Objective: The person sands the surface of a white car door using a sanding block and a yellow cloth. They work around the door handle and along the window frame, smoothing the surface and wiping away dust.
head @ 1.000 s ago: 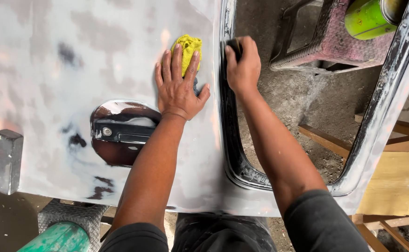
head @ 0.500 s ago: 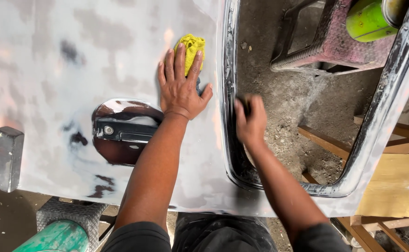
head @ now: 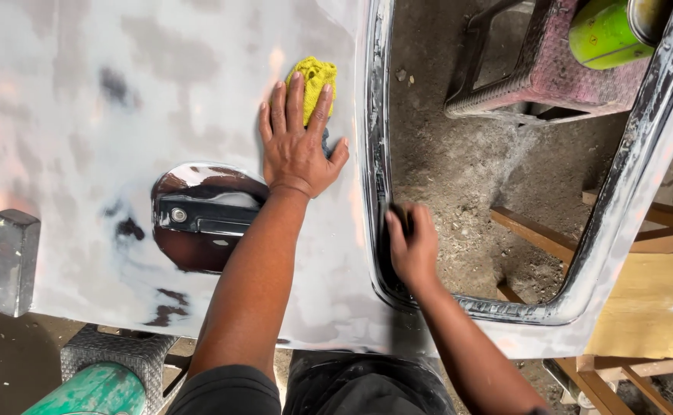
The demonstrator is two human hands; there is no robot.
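Note:
A grey, sanded car door panel (head: 83,115) lies flat in front of me. My left hand (head: 298,150) rests flat on it just above the dark handle recess (head: 198,219), its fingertips pressing a yellow cloth (head: 315,75) onto the panel. My right hand (head: 413,246) is curled around a small dark sanding piece (head: 395,223), pressed against the inner edge of the window frame (head: 373,115) near its lower corner. Most of the sanding piece is hidden by the fingers.
Through the window opening I see dirt ground, a pink stool (head: 521,77) and a green can (head: 605,31). A wooden frame (head: 659,307) stands at the right. A metal block (head: 14,257) sits at the panel's left edge, with a green drum (head: 98,392) below it.
My right hand has slid along the window frame's inner edge towards me, from beside the yellow cloth down to near the lower corner. My left hand has stayed on the cloth.

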